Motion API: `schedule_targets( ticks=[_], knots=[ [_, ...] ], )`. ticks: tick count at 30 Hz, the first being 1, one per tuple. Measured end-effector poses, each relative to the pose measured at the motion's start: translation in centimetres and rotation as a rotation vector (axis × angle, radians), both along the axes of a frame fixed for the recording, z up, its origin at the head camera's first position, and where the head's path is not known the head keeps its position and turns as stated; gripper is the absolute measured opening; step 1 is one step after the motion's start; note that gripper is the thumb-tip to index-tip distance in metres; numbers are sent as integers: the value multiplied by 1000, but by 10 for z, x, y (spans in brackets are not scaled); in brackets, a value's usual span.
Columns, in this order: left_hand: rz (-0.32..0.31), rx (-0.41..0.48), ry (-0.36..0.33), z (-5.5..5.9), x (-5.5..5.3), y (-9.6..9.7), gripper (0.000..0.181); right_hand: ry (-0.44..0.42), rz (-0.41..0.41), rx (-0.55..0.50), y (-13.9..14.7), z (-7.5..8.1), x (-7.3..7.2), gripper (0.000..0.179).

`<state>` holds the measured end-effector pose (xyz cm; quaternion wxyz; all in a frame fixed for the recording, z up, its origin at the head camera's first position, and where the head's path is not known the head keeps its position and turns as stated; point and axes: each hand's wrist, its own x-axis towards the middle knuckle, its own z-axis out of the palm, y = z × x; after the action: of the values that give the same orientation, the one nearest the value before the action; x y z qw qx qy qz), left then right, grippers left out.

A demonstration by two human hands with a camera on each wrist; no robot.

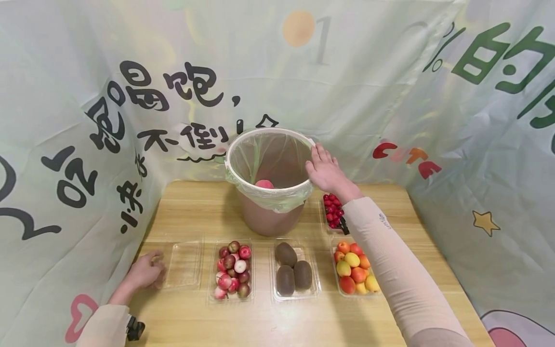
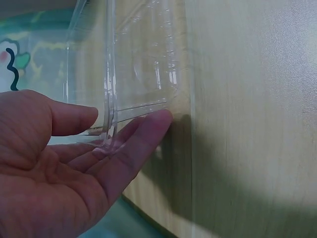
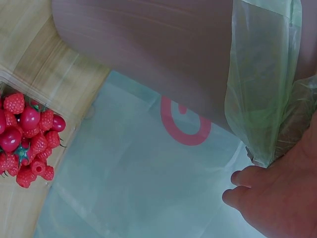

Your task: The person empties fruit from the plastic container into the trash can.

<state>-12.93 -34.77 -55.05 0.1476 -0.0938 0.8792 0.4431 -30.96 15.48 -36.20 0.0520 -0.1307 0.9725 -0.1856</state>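
Observation:
My left hand (image 1: 147, 270) is at the left edge of a clear plastic container (image 1: 184, 262). In the left wrist view its thumb (image 2: 74, 118) lies on one side of the container's rim and its fingers (image 2: 133, 148) on the other, partly seen through the plastic. My right hand (image 1: 327, 168) rests with extended fingers against the right rim of a brownish bin (image 1: 270, 212). A pale green bag (image 3: 262, 74) lines the bin and folds over its rim. Inside the bin a round pink-red thing (image 1: 264, 184) shows; its kind is unclear.
Along the table (image 1: 186, 202) stand clear boxes of small plum-like fruit (image 1: 234, 270), three kiwis (image 1: 286, 279) and red-yellow fruit (image 1: 353, 265). Behind the right forearm is a box of red berries (image 3: 29, 134). Printed cloth (image 1: 260, 72) encloses the table's back and sides.

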Motion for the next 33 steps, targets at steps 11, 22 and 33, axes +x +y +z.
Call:
schedule_targets(
  ticks=[11,22,33],
  knots=[
    [-26,-247,98,14,-8,0,59,-2,2,9,-1,1,-1,72],
    [118,-314,383,48,-9,46,42,1,1,10,0,1,0,72],
    [3,129,179,47,-10,105,48,1,6,-10,1,0,-1,73]
  ],
)
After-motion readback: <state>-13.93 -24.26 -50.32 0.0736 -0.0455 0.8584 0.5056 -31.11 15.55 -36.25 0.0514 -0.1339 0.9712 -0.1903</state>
